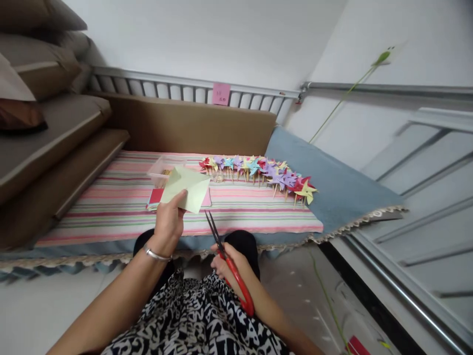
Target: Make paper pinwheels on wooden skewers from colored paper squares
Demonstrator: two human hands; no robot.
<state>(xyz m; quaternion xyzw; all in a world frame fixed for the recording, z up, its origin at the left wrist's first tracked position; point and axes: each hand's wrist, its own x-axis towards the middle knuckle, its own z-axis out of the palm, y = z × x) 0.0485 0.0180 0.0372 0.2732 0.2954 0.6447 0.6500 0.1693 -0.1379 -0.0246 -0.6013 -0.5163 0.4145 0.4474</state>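
Pinched between the thumb and fingers of my left hand (170, 217) is a pale yellow-green paper square (190, 185) with crease lines across it. It hangs above a stack of coloured paper (155, 196), hiding most of that stack. Lower and to the right, my right hand (228, 261) is closed around red-handled scissors (236, 278). Their narrow dark blades point up and forward, slightly apart, close to the paper's lower right corner but not touching it. My right fingers are partly hidden behind the handles.
Several colourful paper pinwheels (281, 177) on sticks lie along the striped cloth (236, 217). A clear plastic box (157, 170) with small contents stands behind the paper, and a small clear container (218, 176) sits near the pinwheels. Brown cushions (55, 123) are piled at left.
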